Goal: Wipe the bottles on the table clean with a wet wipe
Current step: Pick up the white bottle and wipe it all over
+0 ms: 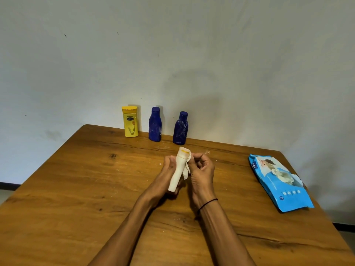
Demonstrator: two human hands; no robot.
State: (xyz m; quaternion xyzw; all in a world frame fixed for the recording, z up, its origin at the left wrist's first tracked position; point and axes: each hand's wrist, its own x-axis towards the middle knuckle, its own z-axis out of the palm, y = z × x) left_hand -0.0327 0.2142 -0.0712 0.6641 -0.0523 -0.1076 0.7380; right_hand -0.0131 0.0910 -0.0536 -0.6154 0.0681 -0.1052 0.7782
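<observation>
My left hand (pixel 166 175) grips a cream-white bottle (pixel 177 170) above the middle of the wooden table (pixel 80 189), its cap end tilted away from me. My right hand (pixel 201 171) pinches a white wet wipe (pixel 187 167) against the bottle's right side, near the cap. At the table's far edge stand a yellow bottle (pixel 130 121) and two dark blue bottles (pixel 155 124) (pixel 180 128), both blue ones streaked with white marks.
A blue pack of wet wipes (pixel 279 182) lies flat near the table's right edge. A pale wall rises right behind the standing bottles. Small white crumbs dot the tabletop around my hands.
</observation>
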